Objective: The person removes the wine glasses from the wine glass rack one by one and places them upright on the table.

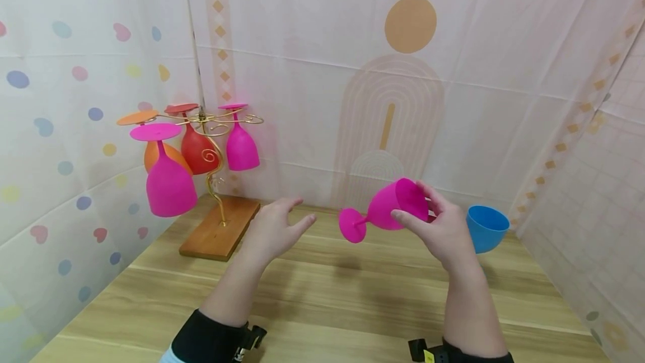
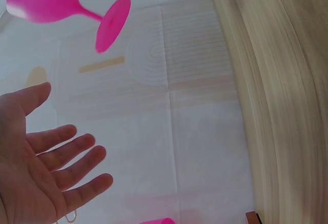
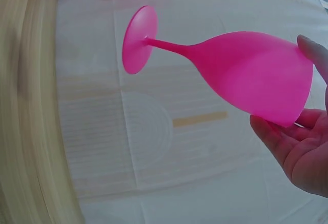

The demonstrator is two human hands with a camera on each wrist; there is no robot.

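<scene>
Head view: wooden table (image 1: 342, 312), patterned curtains (image 1: 297, 21); right grip (image 1: 445, 228) holds goblet (image 1: 385, 206), left grip (image 1: 274, 227) relaxed.

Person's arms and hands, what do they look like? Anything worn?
Left hand and right hand are ungloved, fingers bare. Left side: wide black cuff, a bit of light blue fabric below it, small black device alongside. Right side: black band, partly cut off by the frame, with a small yellow patch near it.

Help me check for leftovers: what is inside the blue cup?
Inside the blue cup, the bare inner wall shows; the near side covers the bottom, so I can't tell what lies there.
</scene>
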